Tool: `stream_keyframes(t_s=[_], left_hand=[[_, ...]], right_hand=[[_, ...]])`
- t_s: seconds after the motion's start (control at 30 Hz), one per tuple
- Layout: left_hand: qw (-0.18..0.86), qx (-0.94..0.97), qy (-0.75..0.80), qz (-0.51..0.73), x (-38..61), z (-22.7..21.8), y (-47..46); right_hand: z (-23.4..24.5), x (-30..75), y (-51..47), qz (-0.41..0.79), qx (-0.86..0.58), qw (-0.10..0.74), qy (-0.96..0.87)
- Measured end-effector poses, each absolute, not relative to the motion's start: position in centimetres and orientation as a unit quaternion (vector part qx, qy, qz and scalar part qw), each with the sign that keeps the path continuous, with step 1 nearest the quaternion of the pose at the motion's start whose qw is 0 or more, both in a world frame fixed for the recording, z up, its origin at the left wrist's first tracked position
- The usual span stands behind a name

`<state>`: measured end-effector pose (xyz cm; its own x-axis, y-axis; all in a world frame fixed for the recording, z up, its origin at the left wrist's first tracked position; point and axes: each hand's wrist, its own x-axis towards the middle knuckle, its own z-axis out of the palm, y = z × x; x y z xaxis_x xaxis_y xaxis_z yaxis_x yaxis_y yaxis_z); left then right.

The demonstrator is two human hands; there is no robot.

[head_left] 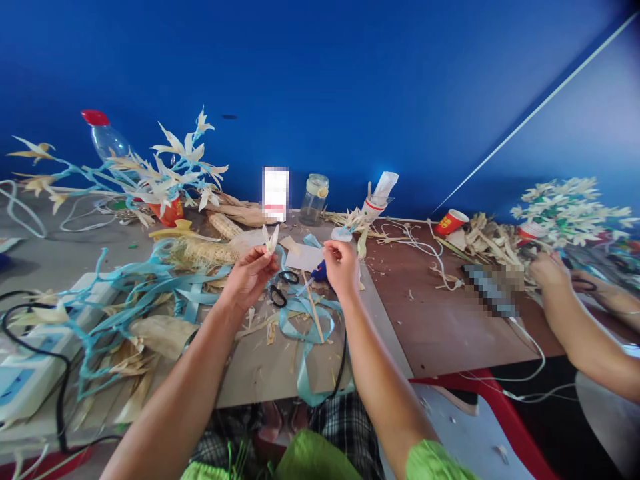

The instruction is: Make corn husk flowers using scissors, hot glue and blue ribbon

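My left hand [251, 272] pinches a small pale husk flower [271, 239], its pointed petals upward. To its right, my right hand [344, 268] is raised with its fingers pinched together; anything between them is too small to make out. Below and between the hands lie black-handled scissors [278, 296] and a thin wooden stick [314, 312]. A blue tool [319, 271], partly hidden, lies beside my right hand near a white card [304, 257]. Light blue ribbon [303, 377] curls down to the table's front edge.
On the left stand a blue-stemmed flower branch [107, 175] and a white power strip [30, 373]; corn cobs [225, 227] lie nearby. A glass jar [314, 200] and lit phone [276, 193] stand at the back. Another person's hands [550, 272] work at right.
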<state>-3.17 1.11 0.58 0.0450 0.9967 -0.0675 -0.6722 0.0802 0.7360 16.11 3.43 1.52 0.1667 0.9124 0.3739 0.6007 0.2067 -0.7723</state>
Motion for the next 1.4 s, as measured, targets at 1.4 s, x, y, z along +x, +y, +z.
stream_keyframes(t_s=[1.4], left_hand=[[0.676,0.237,0.245,0.653,-3.5,1.2,0.8]], right_hand=[[0.4,17.9,3.7,0.134,-0.623,0.31,-0.706]])
